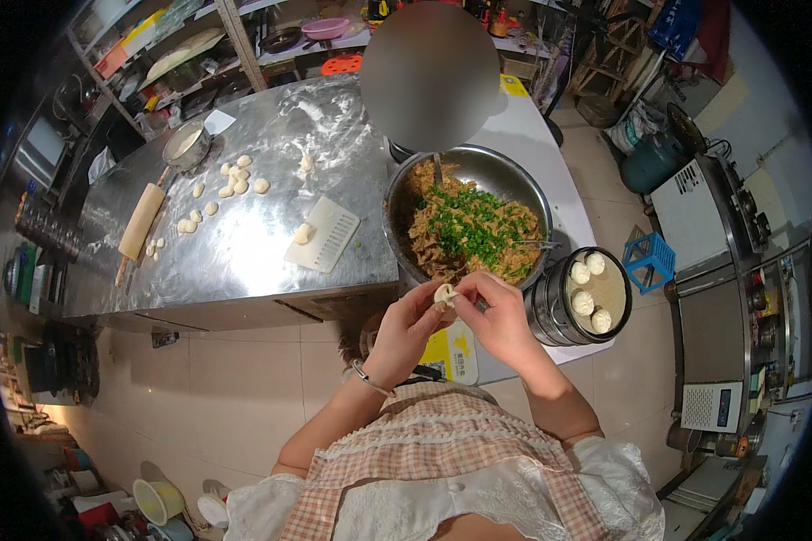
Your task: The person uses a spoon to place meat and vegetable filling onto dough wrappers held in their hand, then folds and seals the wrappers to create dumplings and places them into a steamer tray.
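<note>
Between both hands, just in front of a steel mixing bowl, is a small dough bun (444, 293) with a gathered top. My left hand (406, 324) cups it from the left, and a bangle circles that wrist. The thumb and forefinger of my right hand (494, 314) pinch the dough's edge. The mixing bowl (507, 174) holds brown filling (433, 237) topped with chopped green onion (477, 220); a utensil handle leans on its rim. To the right stands a stacked steamer (555, 318) with several pleated buns (582, 303) on its lined top tier.
On the floured steel table (243, 264) lie several dough pieces (237, 179), a rolling pin (142, 220), a white dough scraper (323, 237) and a metal pot of flour (187, 145). A blue plastic stool (649, 262) stands on the floor at right. A blurred round patch covers the far side.
</note>
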`<state>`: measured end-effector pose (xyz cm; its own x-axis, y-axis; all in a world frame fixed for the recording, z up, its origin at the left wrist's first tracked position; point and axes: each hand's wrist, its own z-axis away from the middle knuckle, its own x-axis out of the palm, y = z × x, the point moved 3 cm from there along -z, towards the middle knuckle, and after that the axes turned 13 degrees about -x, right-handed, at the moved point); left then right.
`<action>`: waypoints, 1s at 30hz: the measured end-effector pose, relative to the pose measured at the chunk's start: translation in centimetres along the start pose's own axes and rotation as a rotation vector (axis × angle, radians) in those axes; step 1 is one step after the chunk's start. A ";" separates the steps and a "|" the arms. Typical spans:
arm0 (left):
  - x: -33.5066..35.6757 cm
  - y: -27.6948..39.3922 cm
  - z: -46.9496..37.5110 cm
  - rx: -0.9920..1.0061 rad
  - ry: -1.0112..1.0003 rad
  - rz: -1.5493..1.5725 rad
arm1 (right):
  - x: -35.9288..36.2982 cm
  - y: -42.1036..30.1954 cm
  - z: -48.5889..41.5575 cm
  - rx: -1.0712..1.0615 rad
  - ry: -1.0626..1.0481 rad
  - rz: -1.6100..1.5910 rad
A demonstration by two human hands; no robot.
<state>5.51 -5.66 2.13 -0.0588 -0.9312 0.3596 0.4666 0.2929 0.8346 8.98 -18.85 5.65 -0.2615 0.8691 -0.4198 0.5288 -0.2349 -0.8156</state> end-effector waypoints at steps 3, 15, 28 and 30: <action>-0.5 -0.4 -0.3 0.094 0.054 -0.161 | 0.0 -0.4 -0.2 0.008 -0.004 0.046; 0.3 0.0 -0.2 0.128 -0.078 -0.138 | -0.1 -0.3 -0.4 -0.258 -0.168 0.101; 1.5 -1.8 -1.1 0.257 0.034 0.036 | 0.2 1.0 0.9 0.054 0.115 -0.270; 1.8 -1.5 -1.0 0.203 0.014 0.172 | -0.1 0.4 0.8 -0.054 0.064 -0.169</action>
<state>5.61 -8.01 1.09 0.0192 -0.8664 0.4990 0.2817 0.4836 0.8288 8.58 -19.41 5.06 -0.2991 0.9205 -0.2514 0.5252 -0.0612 -0.8488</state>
